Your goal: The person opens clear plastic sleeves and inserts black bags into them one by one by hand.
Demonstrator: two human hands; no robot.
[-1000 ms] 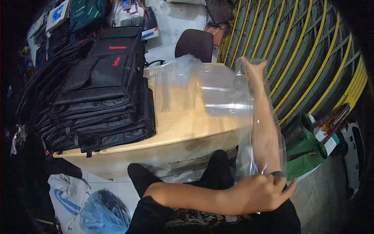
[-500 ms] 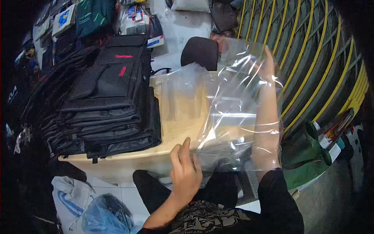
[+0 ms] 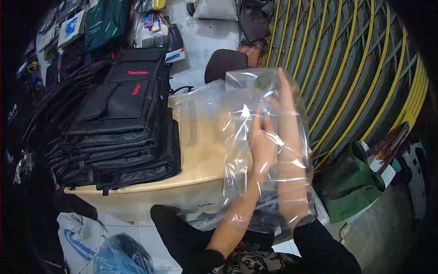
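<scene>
A large clear plastic bag (image 3: 237, 91) stands up over the table's right part, spread around both forearms. Inside it, my right hand (image 3: 284, 98) reaches near the top, fingers extended upward along the far corner. My left hand (image 3: 263, 141) is lower and just left of it, also seen through the film, with its fingers stretched upward. Neither hand appears to pinch the film. More clear plastic bags (image 3: 194, 116) lie flat on the cream table (image 3: 200, 164) behind. To the left rises a stack of black fabric bags (image 3: 123, 102) with red lettering.
A folding gate (image 3: 346, 86) with yellow edges stands at the right. Near it sits a green bag (image 3: 349, 182). A black chair back (image 3: 224, 65) is behind the table. White (image 3: 80, 239) and blue plastic sacks (image 3: 123, 255) lie on the floor.
My left hand has moved up and right from the table's front edge into the clear plastic bag, beside my right arm. The view has shifted slightly, and the bag has opened out around both arms.
</scene>
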